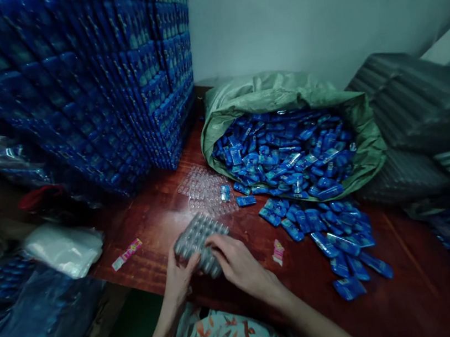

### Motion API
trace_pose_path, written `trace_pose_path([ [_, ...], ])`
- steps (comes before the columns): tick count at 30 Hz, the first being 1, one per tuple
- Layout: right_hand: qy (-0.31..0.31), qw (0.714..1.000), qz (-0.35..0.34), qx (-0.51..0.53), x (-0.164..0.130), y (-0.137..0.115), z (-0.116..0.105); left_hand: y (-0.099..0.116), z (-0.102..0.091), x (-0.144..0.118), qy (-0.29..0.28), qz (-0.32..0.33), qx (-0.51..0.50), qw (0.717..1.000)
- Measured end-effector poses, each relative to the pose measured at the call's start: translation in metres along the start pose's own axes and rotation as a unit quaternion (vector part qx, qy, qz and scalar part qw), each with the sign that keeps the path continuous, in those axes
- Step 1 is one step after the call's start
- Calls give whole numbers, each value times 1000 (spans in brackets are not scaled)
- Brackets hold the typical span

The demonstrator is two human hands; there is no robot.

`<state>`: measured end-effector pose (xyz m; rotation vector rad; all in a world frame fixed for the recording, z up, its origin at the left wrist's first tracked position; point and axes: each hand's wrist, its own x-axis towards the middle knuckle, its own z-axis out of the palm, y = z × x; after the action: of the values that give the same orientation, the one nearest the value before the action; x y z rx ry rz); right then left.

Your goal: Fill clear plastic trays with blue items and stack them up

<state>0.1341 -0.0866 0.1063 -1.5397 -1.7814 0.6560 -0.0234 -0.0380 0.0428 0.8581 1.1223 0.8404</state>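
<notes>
Head view: left hand (pixel 180 277) and right hand (pixel 238 264) both grip a grey blister tray (pixel 199 240) at its near edge, fingers curled over it, left on the near-left corner, right on the near-right side. Tray lies tilted on the dark red wooden tabletop (pixel 413 287), just in front of the person. Beyond it, touching or nearly so, a clear blister tray (pixel 205 189) lies flat with one blue sachet (pixel 225 192) on it. Right of the hands, loose blue sachets (pixel 336 242) are scattered over the tabletop, spilling from an open green sack (pixel 281 91) full of the same. Small pink wrappers (pixel 127 253) lie left and right of the hands. Stacked blue cartons (pixel 91 81) rise at rear left. White plastic bag (pixel 64 249) at left edge. Grey corrugated sheets (pixel 420 102) at right.
</notes>
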Motion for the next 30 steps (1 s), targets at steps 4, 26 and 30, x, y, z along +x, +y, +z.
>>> trace_pose_path([
  [4, 170, 974, -45, -145, 11, 16, -19, 5, -1, -2, 35, -11, -15, 999],
  [26, 188, 913, -131, -337, 46, 104, -22, 10, 1, -17, 50, -33, -39, 997],
  [30, 97, 970, -87, -204, 39, 91, 2, 3, -4, -20, 48, -13, -33, 998],
])
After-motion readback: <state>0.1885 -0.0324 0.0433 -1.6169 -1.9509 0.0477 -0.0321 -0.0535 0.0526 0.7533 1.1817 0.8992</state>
